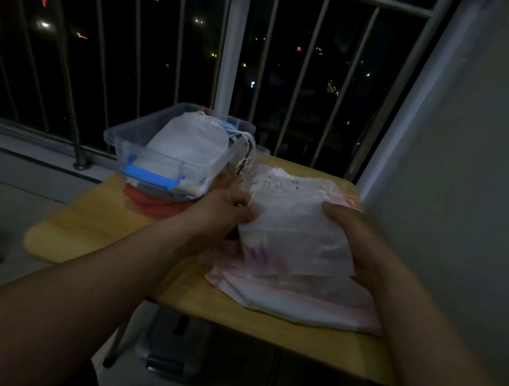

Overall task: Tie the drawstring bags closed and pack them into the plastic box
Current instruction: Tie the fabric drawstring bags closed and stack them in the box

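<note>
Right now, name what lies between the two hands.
A white bag, gripped by the left hand and right hand; head view.

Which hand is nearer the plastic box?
Left. The left hand grips the bag at its left edge, just beside the plastic box; the right hand holds the bag's right side, farther off.

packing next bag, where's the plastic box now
In the head view, the plastic box sits on the yellow table, far left corner by the railing, beyond the left hand and left of the bag pile.
</note>
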`<state>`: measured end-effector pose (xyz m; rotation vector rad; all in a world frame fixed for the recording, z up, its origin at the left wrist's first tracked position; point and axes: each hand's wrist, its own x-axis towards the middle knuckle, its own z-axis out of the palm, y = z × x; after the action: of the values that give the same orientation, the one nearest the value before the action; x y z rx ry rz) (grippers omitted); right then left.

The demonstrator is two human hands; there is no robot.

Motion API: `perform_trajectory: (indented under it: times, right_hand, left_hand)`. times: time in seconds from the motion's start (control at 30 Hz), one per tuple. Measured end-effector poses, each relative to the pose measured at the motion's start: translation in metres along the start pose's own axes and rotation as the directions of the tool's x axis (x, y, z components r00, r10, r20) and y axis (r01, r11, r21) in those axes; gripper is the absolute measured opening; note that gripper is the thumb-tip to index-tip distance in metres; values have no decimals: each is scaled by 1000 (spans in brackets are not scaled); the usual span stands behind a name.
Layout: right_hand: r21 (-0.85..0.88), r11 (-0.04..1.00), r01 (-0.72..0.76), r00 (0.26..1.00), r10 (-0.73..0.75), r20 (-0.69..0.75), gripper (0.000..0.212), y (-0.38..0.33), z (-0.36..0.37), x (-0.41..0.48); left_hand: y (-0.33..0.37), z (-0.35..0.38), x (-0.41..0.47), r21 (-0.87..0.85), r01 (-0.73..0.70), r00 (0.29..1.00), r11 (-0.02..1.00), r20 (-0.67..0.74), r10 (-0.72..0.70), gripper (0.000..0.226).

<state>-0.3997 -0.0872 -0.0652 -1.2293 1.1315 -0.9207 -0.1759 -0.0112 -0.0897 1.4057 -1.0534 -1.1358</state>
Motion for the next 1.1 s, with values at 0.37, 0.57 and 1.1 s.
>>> perform_trajectory:
  times: [0.37,0.57,1.1]
  right_hand:
    - [347,929,-131,942,7,336,32,-11,-2,-11]
    - [-90,990,106,991,-98,92,23,24,8,3]
    - [383,924,-2,997,-29,77,28,21,3,24]
  left_hand:
    - [14,1,11,-396,110,973,912,229,-17,38]
    - [-15,21,20,-154,35,999,987,26,-32,48]
    - [-11,39,41,-225,-102,987,969,-143,71,27]
